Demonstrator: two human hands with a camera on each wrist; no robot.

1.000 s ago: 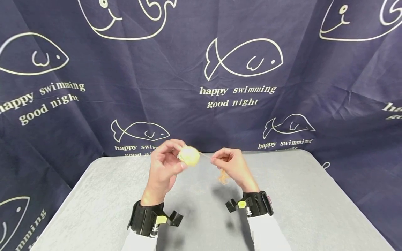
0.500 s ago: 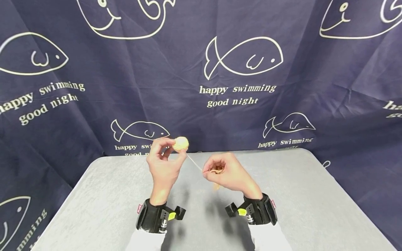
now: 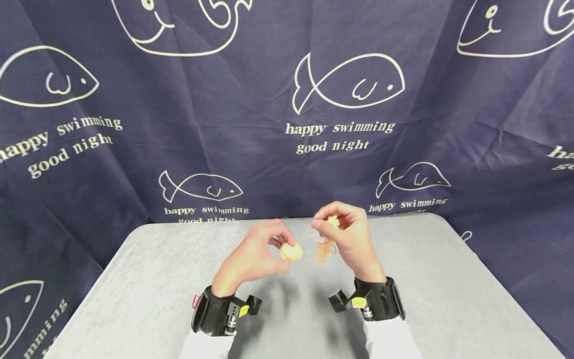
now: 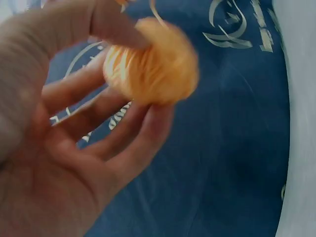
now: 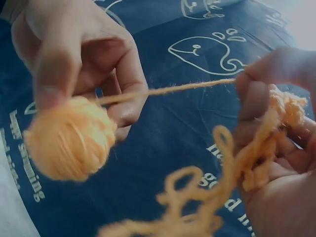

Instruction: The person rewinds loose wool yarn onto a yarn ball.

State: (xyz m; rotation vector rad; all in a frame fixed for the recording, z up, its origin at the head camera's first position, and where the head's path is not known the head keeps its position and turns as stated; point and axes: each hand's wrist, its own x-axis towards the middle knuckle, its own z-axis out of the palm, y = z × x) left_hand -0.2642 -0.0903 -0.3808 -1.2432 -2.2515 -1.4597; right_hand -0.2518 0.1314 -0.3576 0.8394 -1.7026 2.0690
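A small yellow-orange ball of yarn (image 3: 291,252) is pinched between the thumb and fingers of my left hand (image 3: 257,254), held above the table. In the left wrist view the wound strands of the ball (image 4: 158,64) show, with the thumb on one side and fingertips on the other. A taut strand (image 5: 187,89) runs from the ball to my right hand (image 3: 347,232), whose thumb and forefinger pinch it. A loose bundle of yarn (image 5: 256,153) lies in the right palm, and curly loops (image 3: 324,251) of it hang below the hand.
Below both hands spreads a grey table (image 3: 157,279). Behind it hangs a dark blue cloth (image 3: 269,164) printed with white fish and lettering. A black strap with a small camera (image 3: 217,311) sits on each wrist.
The left hand has come down and to the right with the ball, turning over. The right hand first dipped, then rose and moved right. Both still hold the yarn.
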